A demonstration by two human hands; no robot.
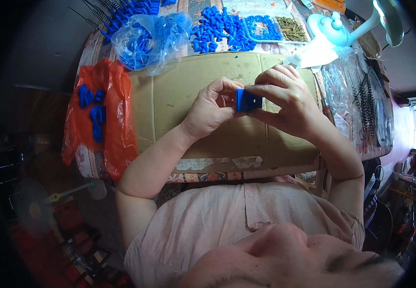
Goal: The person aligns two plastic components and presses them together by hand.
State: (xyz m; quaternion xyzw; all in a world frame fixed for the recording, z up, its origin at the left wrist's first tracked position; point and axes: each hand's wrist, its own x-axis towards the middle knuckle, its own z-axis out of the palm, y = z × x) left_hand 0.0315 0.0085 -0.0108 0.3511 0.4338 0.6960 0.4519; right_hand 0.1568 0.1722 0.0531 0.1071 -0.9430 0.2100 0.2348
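Between my two hands, above the cardboard sheet (208, 139), is a small square blue plastic piece (242, 101) with a hole in its face. My left hand (214, 103) pinches its left side between thumb and fingers. My right hand (287, 98) grips the right side, thumb below and fingers above. Part of the piece is hidden behind the right fingers, so I cannot tell whether anything else is held with it.
A red plastic bag (116, 105) carrying several blue pieces (97, 115) lies at left. Along the back are a clear bag of blue parts (145, 45), a pile of blue cone-like parts (220, 29), a tray of brass-coloured pins (290, 29) and a lamp (330, 29). Black springs (365, 108) lie right.
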